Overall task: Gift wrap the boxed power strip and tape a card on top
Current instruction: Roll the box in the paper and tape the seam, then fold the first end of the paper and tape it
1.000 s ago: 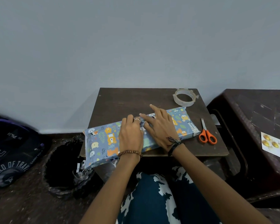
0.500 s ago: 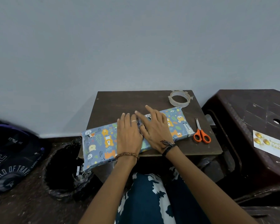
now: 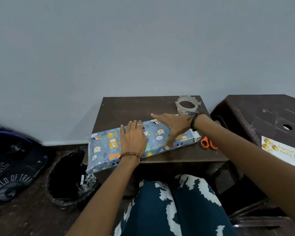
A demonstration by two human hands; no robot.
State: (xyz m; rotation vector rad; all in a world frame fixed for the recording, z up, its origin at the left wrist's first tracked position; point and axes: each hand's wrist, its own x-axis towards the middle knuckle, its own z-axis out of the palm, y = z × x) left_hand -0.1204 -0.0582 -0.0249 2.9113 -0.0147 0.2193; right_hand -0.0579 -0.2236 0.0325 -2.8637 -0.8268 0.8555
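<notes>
Wrapping stage: the wrapped box (image 3: 140, 143) lies slantwise on the bench (image 3: 140, 106), its left end overhanging the edge. Left hand (image 3: 133, 138) presses flat on it; right hand (image 3: 173, 124) lies spread across its right part, fingers straight, gripping nothing. Judged next: taping the card (image 3: 282, 151), which lies well apart on the stool (image 3: 255, 116), using the tape roll (image 3: 187, 103). Bin (image 3: 66, 174) by the bench holds scraps, unclear.

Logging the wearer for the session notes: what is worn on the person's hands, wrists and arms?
Both forearms are bare, with no sleeves in view. The left hand wears a thin silver-coloured ring on one of its fingers and a brown beaded bracelet at the wrist. The right hand has a black band at the wrist, with loose thread ends.
</notes>
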